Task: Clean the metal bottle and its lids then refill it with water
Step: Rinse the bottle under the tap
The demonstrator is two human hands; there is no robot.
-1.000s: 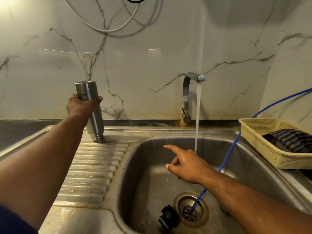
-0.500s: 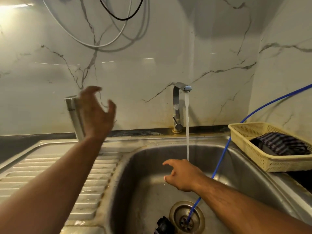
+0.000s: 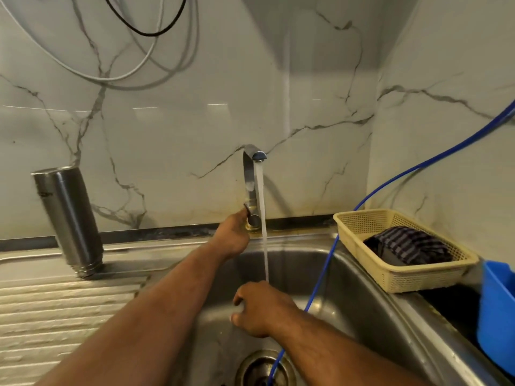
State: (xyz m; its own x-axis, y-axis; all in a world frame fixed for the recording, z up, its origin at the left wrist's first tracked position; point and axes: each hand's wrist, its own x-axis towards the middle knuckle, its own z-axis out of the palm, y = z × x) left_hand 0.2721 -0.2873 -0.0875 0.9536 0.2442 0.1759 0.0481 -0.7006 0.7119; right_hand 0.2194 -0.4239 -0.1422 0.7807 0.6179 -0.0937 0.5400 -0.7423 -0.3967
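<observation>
**Bottle set aside, left hand gone to the tap**

I have let go of the metal bottle [image 3: 69,218]; it stands apparently neck-down on the drainboard [image 3: 55,316], left of the sink [image 3: 362,280]. My left hand [image 3: 232,235] now pinches the tap lever [image 3: 247,209]. My right hand [image 3: 262,310] hangs loosely curled and empty under the running water [image 3: 263,232]. I judge I'm adjusting the flow, with refilling still ahead.

I am seeing open room over the ribbed drainboard [image 3: 61,316] on the counter's left side; only the metal bottle [image 3: 69,221] is standing at its back edge. In the sink [image 3: 362,302], the water stream [image 3: 262,218] and blue hose [image 3: 320,277] are crossing the middle, with my left hand [image 3: 232,235] at the tap [image 3: 249,185] and my right hand [image 3: 259,307] under the stream. The basket [image 3: 418,280] and blue tub [image 3: 498,310] are crowding the counter's right edge.
</observation>
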